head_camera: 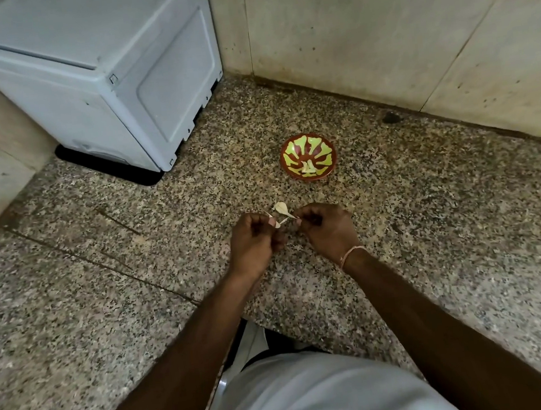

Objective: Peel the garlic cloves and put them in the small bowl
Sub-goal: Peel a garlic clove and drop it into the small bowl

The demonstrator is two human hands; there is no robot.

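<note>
My left hand (255, 239) and my right hand (325, 228) are close together above the speckled counter, fingers curled. Between them I hold a garlic clove (277, 224). My left fingers pinch the clove. My right fingers pinch a strip of papery skin (288, 215) that stretches away from it. A loose pale piece of skin (280, 207) lies just beyond my fingertips. The small red bowl with yellow-green pattern (307, 146) stands on the counter beyond my hands. A pale peeled clove (307, 167) lies inside it.
A white appliance (104, 82) stands at the back left on the granite counter (426, 207). Tiled walls (378, 32) close the back and right. The counter's front edge runs just before my body, and a dark spot (390, 117) sits near the wall.
</note>
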